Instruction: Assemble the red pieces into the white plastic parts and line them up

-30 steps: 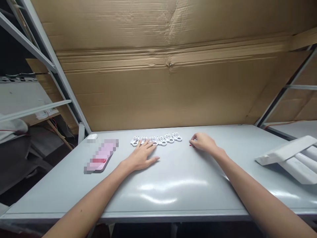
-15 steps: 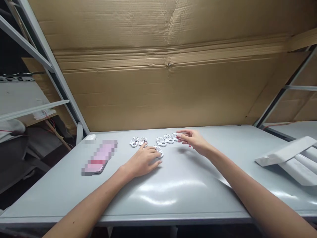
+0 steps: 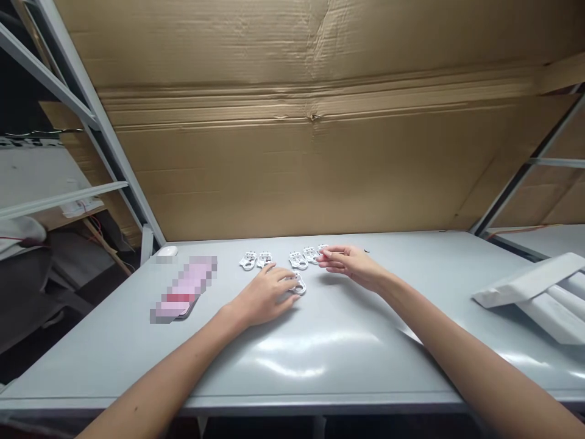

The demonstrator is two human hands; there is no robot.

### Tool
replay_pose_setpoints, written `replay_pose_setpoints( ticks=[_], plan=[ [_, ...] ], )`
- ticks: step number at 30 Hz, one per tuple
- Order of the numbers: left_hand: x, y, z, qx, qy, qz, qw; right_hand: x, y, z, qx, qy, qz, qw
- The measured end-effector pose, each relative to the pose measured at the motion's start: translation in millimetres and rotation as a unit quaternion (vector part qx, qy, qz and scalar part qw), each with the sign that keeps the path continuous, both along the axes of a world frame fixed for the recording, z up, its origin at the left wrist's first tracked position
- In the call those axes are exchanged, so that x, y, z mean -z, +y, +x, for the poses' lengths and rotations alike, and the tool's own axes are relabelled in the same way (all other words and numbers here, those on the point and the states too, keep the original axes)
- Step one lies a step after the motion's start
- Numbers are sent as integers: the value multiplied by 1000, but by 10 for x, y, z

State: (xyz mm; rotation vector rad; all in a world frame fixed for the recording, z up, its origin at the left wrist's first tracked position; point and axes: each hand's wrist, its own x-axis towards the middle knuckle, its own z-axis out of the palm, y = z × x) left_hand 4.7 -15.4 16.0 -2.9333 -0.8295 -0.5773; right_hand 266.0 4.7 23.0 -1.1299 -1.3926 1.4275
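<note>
Our open left grip pins a white plastic piece flat on the tabletop, but whether our right grip has clamped the row's last piece we cannot tell.

Six small white plastic pieces with round holes are laid flat on the grey worktop: five are kept in a far row, and one piece is lying nearer, touched by the left hand.
</note>
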Motion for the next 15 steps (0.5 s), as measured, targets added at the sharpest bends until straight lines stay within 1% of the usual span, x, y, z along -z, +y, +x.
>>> replay_pose_setpoints(
  ticks=[2,3,4,5,6,7,8,9,10,15],
  plan=[
    [4,10,-11,-9,0,-3,1000,-18,-4,13,8,-33,20,999],
    [7,13,-16,-13,1,-8,1000,-28,0,35,27,-72,44,996],
    [11,15,-20,-17,2,-12,1000,-36,7,68,54,-129,76,987],
    [15,17,-23,-19,3,-16,1000,-43,18,109,89,-199,109,970],
    [20,18,-26,-19,3,-19,1000,-49,29,156,123,-271,141,944],
    [23,18,-27,-20,4,-20,1000,-52,40,205,150,-333,164,916],
    [26,18,-28,-20,4,-21,1000,-55,49,249,165,-377,176,894],
    [28,18,-29,-20,4,-21,1000,-57,54,288,173,-409,175,879],
    [28,19,-29,-20,4,-21,1000,-59,55,316,173,-432,165,870],
    [13,15,-29,-21,7,-29,999,-81,15,344,138,-521,90,837]
  ],
)
